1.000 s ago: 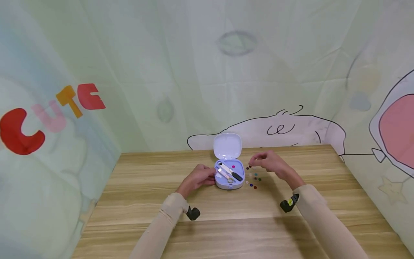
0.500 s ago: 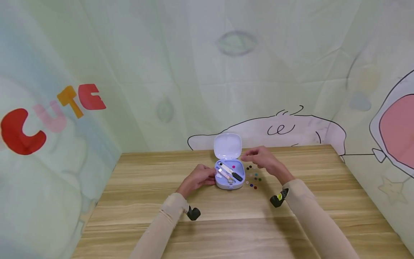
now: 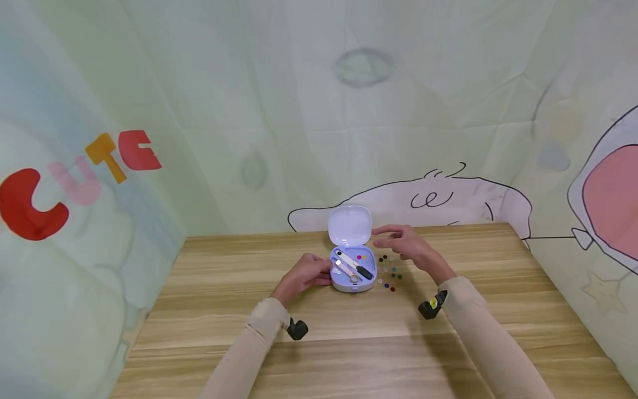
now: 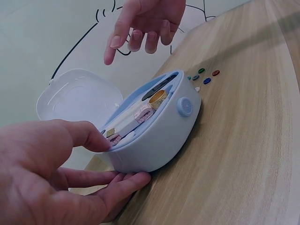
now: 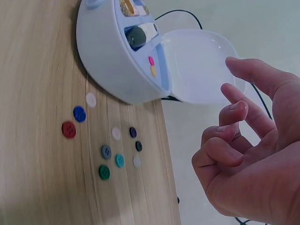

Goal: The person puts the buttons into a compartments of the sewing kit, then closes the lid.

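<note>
An open white-and-lilac sewing box (image 3: 354, 287) stands on the table with its lid (image 3: 350, 224) raised. My left hand (image 3: 310, 271) grips its left side, thumb on the rim and fingers low against the wall. Inside lie a dark-handled tool (image 3: 365, 272), a rolled pink tape (image 4: 143, 113), a gold thimble (image 4: 158, 99), a pink button (image 5: 151, 61) and a yellow button (image 5: 153, 71). My right hand (image 3: 406, 246) hovers beside the lid, to the right of the box, holding nothing. Its thumb and index finger are apart and the other fingers loosely bent.
Right of the box several loose buttons lie on the wooden table (image 3: 214, 288), among them a red button (image 5: 69, 130), a blue button (image 5: 79, 114) and a green button (image 5: 104, 172). A printed curtain (image 3: 224, 138) hangs behind the table.
My right hand moved left from the loose buttons towards the box, and its thumb and index finger parted. A yellow button now lies beside the pink one. My left hand stayed put.
</note>
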{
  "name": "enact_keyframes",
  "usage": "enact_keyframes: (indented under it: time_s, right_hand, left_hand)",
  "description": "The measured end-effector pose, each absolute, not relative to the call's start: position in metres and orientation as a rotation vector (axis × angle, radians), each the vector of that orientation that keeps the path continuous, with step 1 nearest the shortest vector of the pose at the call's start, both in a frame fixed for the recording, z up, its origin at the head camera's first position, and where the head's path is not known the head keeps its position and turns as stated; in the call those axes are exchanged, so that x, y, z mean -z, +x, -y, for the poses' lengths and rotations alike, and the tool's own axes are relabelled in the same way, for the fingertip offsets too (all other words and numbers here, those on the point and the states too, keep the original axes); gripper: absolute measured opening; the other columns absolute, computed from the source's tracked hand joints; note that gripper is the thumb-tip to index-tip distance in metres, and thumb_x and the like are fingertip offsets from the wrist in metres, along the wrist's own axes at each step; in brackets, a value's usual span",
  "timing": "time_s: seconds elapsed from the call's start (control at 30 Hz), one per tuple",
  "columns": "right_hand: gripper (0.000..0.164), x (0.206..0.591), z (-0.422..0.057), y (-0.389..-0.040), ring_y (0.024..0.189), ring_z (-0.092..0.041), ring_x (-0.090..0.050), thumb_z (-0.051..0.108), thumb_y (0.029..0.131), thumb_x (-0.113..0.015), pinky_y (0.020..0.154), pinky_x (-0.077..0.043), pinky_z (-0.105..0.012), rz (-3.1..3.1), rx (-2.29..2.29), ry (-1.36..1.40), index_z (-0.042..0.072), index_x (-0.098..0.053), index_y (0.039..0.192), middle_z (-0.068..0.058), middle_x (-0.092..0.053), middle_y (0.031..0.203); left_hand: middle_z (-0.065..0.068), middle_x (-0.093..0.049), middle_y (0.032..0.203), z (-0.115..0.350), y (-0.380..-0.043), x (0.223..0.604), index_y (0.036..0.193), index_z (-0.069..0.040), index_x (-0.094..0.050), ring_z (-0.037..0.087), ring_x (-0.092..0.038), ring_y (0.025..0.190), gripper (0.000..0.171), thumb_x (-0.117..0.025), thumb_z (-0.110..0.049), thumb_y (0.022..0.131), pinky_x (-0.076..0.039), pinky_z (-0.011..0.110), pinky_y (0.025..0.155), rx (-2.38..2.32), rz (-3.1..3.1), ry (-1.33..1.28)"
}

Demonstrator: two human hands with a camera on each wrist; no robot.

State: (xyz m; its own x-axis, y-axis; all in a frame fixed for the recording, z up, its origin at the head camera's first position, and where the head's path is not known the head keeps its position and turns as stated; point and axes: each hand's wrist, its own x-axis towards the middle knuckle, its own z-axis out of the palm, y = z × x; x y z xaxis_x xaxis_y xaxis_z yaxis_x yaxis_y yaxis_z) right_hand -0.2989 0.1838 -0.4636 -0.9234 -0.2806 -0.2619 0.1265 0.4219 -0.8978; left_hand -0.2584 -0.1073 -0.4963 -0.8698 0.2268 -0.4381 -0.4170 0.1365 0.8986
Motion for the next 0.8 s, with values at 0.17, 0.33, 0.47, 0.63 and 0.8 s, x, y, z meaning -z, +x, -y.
enact_keyframes:
  time_s: [0.17,0.33,0.47,0.63,0.8]
  right_hand:
    - [0.051,0.467,-0.194,-0.297,0.088,-0.030,-0.048,0.035,0.093,-0.078,0.067,-0.041,-0.032,-2.347,1.481,-0.118,0.017,-0.066,0.140,-0.008,-0.053,0.098]
    - [0.051,0.473,-0.203,-0.294,0.072,-0.023,-0.045,0.030,0.093,-0.079,0.055,-0.035,-0.025,-2.382,1.482,-0.140,0.012,-0.066,0.138,-0.007,-0.054,0.092]
    - [0.047,0.479,-0.210,-0.293,0.064,-0.018,-0.040,0.028,0.093,-0.079,0.050,-0.032,-0.023,-2.407,1.476,-0.141,0.009,-0.068,0.135,-0.006,-0.056,0.089]
    - [0.042,0.488,-0.216,-0.292,0.067,-0.018,-0.042,0.027,0.092,-0.080,0.051,-0.034,-0.024,-2.431,1.447,-0.078,0.010,-0.071,0.130,-0.005,-0.055,0.087]
    - [0.038,0.495,-0.219,-0.293,0.070,-0.020,-0.045,0.028,0.091,-0.081,0.052,-0.036,-0.025,-2.465,1.429,-0.034,0.010,-0.075,0.124,-0.005,-0.054,0.087]
  left_hand:
    - [0.017,-0.070,0.097,0.108,-0.259,0.498,0.110,0.013,-0.066,0.021,-0.068,0.083,0.022,-0.060,-0.005,0.099,-0.063,0.039,0.086,-1.790,-1.940,-0.177]
    - [0.016,-0.070,0.097,0.109,-0.260,0.499,0.109,0.012,-0.067,0.020,-0.068,0.083,0.021,-0.061,-0.006,0.099,-0.063,0.039,0.086,-1.779,-1.948,-0.172]
    - [0.017,-0.071,0.098,0.109,-0.260,0.499,0.110,0.013,-0.067,0.021,-0.069,0.083,0.023,-0.060,-0.006,0.099,-0.063,0.039,0.086,-1.779,-1.950,-0.161]
    - [0.018,-0.071,0.100,0.109,-0.259,0.499,0.111,0.013,-0.067,0.021,-0.069,0.084,0.024,-0.060,-0.006,0.099,-0.063,0.040,0.087,-1.783,-1.949,-0.155]
    - [0.017,-0.071,0.099,0.109,-0.258,0.499,0.111,0.013,-0.067,0.021,-0.068,0.084,0.024,-0.060,-0.006,0.099,-0.063,0.040,0.087,-1.783,-1.954,-0.151]
